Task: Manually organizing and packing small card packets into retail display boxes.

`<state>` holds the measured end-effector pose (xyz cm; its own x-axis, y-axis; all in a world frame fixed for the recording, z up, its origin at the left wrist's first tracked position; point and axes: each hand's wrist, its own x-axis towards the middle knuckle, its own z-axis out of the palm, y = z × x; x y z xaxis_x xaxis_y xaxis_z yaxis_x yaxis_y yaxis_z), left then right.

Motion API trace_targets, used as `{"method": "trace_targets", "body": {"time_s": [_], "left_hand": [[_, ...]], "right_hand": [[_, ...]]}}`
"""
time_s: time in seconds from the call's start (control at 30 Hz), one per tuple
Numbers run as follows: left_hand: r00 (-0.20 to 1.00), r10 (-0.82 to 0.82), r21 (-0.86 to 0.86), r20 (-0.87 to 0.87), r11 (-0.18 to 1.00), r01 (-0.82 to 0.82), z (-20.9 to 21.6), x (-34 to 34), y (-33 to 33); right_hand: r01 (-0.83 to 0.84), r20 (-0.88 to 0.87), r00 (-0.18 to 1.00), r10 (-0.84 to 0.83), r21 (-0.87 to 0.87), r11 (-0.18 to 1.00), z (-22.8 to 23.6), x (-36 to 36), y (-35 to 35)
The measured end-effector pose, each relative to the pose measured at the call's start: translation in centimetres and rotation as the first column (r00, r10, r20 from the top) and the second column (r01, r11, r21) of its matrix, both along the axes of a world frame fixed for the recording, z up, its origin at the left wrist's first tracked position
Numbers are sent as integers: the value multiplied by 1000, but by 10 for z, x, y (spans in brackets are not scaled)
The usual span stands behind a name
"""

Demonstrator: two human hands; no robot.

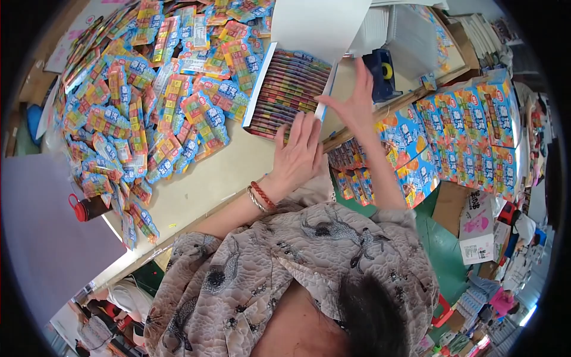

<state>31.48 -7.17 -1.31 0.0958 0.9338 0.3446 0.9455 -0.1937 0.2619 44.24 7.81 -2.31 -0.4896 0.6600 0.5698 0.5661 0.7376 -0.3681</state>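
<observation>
In front of me on the table is a white cardboard box [257, 89] with its lid [318, 24] raised at the far side. Rows of thin, colourful candy packets [297, 77] stand packed tightly inside it. My left hand [298, 149], with a red and a silvery bracelet at the wrist, lies with fingers stretched over the box's near edge, its fingertips by the packets. My right hand [355, 98] is at the box's right side, fingers extended and thumb out toward the box's edge. Neither hand appears to grip anything.
A large heap of loose candy packets [172, 101] covers the table's left. Beyond my right hand are a blue tape dispenser [382, 74] and a clear plastic bin [410, 35]. Printed display boxes [470, 125] are stacked at right. A red-capped bottle [90, 208] stands near the left edge.
</observation>
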Motion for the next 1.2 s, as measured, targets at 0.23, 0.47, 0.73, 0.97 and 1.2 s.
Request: {"method": "trace_targets", "body": {"time_s": [0.23,0.47,0.73,0.97,1.2], "left_hand": [[980,-8,-13,-199,1000,5,-15,-1,-7],[993,-10,-15,-114,1000,8,-4,-3,-6],[588,66,108,806,961,-256,-10,-129,143],[527,-42,-56,849,984,170,-41,-173,207],[723,-148,47,675,986,158,-37,-163,192]], "right_hand": [[-79,-404,790,-461,-813,577,-18,-18,-24],[-79,-394,846,-360,-760,645,-28,-19,71],[-346,-632,768,-101,-544,765,-50,-28,111],[-473,-684,707,-179,-646,600,-47,-30,106],[-585,-739,651,-176,-635,504,-35,-10,95]]}}
